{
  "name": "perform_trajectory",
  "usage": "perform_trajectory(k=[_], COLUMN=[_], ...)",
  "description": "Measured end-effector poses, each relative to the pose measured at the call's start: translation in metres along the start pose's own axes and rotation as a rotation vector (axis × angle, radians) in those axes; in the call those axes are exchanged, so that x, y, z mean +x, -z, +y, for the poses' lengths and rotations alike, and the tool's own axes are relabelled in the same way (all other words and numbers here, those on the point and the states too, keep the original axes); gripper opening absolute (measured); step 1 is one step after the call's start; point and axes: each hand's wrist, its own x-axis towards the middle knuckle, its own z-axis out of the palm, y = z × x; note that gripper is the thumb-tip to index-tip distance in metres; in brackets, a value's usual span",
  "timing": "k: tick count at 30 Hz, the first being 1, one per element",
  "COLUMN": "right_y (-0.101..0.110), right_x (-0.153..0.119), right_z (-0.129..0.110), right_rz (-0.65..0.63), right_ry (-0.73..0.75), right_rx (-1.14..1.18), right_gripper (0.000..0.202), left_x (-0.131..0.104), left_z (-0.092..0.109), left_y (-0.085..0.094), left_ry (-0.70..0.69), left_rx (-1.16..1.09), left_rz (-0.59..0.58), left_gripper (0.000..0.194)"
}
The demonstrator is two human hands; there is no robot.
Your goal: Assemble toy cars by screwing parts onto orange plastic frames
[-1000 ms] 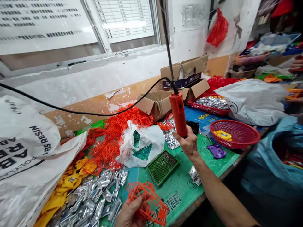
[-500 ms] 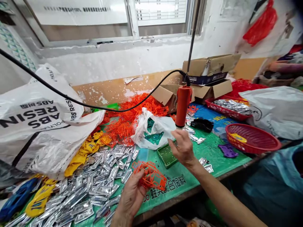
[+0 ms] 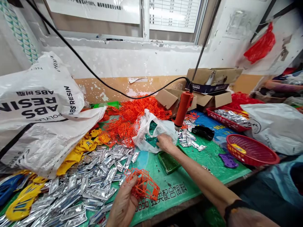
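My left hand point(image 3: 125, 197) is closed around the edge of an orange plastic lattice frame point(image 3: 145, 186), held above the green table cover. My right hand point(image 3: 165, 142) reaches to the mouth of a white plastic bag point(image 3: 139, 138) with teal parts point(image 3: 151, 137) inside. Its fingertips are partly hidden there, so I cannot tell whether they grip anything. Just above that hand hangs an orange electric screwdriver point(image 3: 182, 108), tilted and untouched. Under my right wrist lies a small green basket point(image 3: 168, 162). Silvery parts point(image 3: 94, 183) are heaped beside my left hand.
Behind the bag rises a tangled pile of orange frames point(image 3: 123, 123). A white sack point(image 3: 42, 119) and yellow pieces point(image 3: 80, 151) are at left. To the right are a red basket point(image 3: 253, 151), a purple piece point(image 3: 228, 160) and cardboard boxes point(image 3: 210, 82). A black cable point(image 3: 94, 74) crosses overhead.
My right hand has left the screwdriver's lower end and moved down and left to the bag. The screwdriver now hangs tilted. My left hand still holds the orange frame.
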Motion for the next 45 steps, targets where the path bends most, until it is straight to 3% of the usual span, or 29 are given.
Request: perform_trajectory(k=[6, 12, 18, 24, 29, 32, 35, 40, 45], right_y=[-0.006, 0.000, 0.025, 0.053, 0.062, 0.060, 0.053, 0.034, 0.021], right_x=[0.010, 0.004, -0.027, -0.076, -0.100, -0.103, -0.104, -0.118, -0.135], right_z=[-0.005, -0.002, -0.005, -0.016, -0.032, -0.043, -0.051, -0.055, -0.057], right_rz=[-0.025, 0.003, -0.037, -0.328, -0.494, -0.494, -0.432, -0.089, -0.140], right_ry=[-0.063, -0.048, 0.211, 0.565, 0.689, 0.738, 0.756, 0.660, 0.372], right_rx=[0.031, 0.162, 0.419, 0.642, 0.809, 0.784, 0.779, 0.655, 0.525], right_gripper=[0.034, 0.032, 0.024, 0.023, 0.030, 0.033, 0.036, 0.034, 0.028], left_x=[0.001, 0.000, 0.000, -0.003, -0.006, -0.007, -0.005, 0.001, 0.002], left_z=[-0.002, -0.003, 0.000, 0.003, -0.002, -0.006, -0.009, -0.014, -0.021], left_y=[-0.006, -0.006, -0.003, 0.002, -0.002, -0.007, -0.010, -0.010, -0.016], left_ry=[-0.004, 0.009, -0.023, -0.044, -0.044, -0.034, -0.061, -0.160, -0.227], left_rx=[-0.024, 0.023, -0.009, -0.002, 0.013, 0.013, 0.004, 0.007, 0.027], left_rz=[0.040, 0.032, -0.026, -0.016, -0.039, -0.078, -0.114, -0.034, -0.014], left_gripper=[0.015, 0.016, 0.012, 0.012, 0.015, 0.024, 0.035, 0.027, 0.027])
